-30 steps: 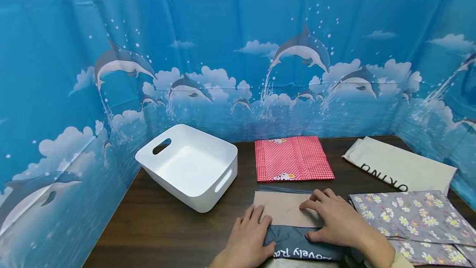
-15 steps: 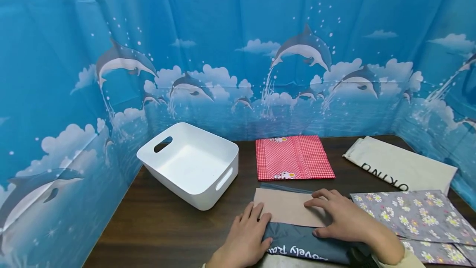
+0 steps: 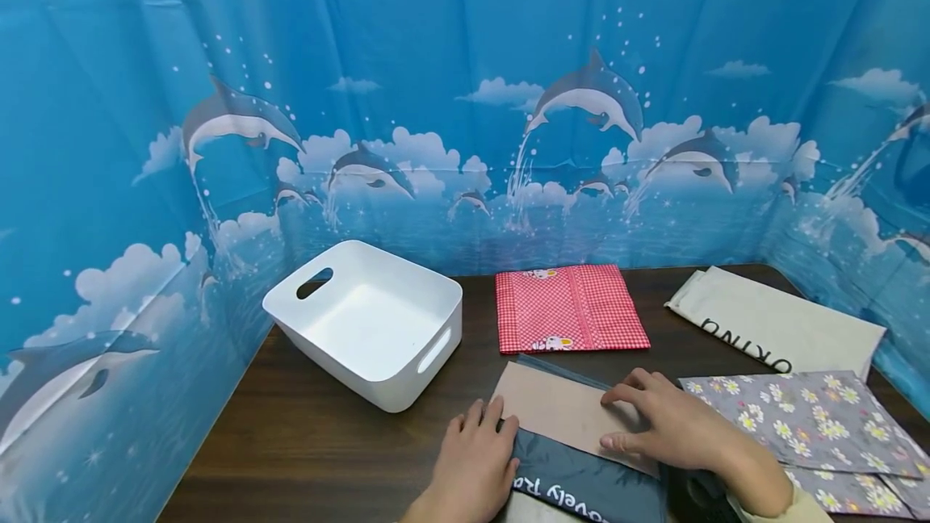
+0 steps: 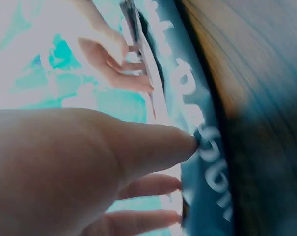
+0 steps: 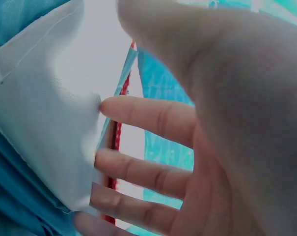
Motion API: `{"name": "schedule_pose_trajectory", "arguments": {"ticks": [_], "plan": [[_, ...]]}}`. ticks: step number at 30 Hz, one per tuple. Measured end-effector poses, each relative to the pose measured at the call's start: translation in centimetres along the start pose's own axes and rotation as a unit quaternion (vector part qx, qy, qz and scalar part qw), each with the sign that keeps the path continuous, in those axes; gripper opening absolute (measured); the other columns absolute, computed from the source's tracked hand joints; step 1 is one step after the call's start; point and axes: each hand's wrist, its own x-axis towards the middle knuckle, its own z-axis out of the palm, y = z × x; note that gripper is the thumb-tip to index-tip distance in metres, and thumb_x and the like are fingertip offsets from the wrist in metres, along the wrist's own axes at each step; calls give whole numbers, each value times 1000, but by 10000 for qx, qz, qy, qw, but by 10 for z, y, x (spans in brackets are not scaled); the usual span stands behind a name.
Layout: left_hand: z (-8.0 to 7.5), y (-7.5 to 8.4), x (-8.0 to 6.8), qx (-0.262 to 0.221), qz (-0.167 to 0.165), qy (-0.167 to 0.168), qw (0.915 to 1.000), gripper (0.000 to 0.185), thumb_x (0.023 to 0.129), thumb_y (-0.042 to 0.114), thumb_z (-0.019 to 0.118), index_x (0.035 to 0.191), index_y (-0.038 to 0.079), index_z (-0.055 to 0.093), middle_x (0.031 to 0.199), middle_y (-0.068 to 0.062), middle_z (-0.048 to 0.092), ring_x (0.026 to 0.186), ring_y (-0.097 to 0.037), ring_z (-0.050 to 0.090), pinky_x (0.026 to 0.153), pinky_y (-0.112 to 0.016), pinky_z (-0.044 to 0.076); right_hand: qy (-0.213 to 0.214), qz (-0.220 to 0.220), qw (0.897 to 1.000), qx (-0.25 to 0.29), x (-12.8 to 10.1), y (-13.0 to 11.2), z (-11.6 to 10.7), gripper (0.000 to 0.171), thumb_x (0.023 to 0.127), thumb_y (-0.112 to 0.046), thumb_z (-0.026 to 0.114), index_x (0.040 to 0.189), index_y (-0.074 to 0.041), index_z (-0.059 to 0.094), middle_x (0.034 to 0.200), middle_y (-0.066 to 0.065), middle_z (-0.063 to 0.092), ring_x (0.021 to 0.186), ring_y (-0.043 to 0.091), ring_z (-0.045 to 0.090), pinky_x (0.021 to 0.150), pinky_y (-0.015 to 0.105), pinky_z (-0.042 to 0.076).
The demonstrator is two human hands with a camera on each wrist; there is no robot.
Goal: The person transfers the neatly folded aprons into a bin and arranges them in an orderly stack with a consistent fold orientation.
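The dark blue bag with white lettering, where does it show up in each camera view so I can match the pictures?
Head: the dark blue bag lies at bottom centre, between the left hand and the right hand.
Left wrist: the bag runs down the right of centre, lettering blurred, at the thumb tip.
Right wrist: a dark blue strip at lower left, probably this bag.
Shared landmark: the beige flap, pale in the right wrist view.
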Motion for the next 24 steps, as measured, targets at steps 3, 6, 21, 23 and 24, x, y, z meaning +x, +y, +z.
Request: {"name": "schedule_pose_trajectory", "arguments": {"ticks": [3,6,21,23,24], "plan": [[0,6,-4,237,50,-143,9996,52,96,51,77,138,22,70,154,-9,61,143,-39,56,108,-61,53,14,69,10000,40,1,1,1,39,91,-60,78,121,-35,74,125,-1,65,114,24,59,92,58,56],[1,11,-6,201,127,-436,9988,57,95,58,74,143,27,69,157,-4,60,146,-37,55,108,-59,53,29,-16,10000,-3,2,2,2,33,93,-51,80,120,-33,73,128,1,67,117,27,62,95,60,56],[4,-5,-2,-256,325,-915,9949,50,97,45,77,146,37,68,164,3,54,154,-33,48,117,-65,46,51,-49,10000,-49,3,0,4,34,84,-43,90,108,-32,69,111,-6,64,100,16,59,83,48,54],[-1,-3,-3,-192,274,-772,9965,49,96,44,79,144,35,69,163,0,55,153,-35,49,116,-64,47,28,-30,10000,-6,5,0,3,38,84,-43,91,112,-30,69,112,-4,64,100,17,60,83,48,54],[-4,-2,-4,-126,235,-669,9974,51,95,44,80,143,33,70,162,-2,55,152,-36,49,115,-64,48,10,-4,10000,18,5,0,3,40,84,-43,91,114,-28,69,113,-3,64,100,17,60,83,48,54]]}}
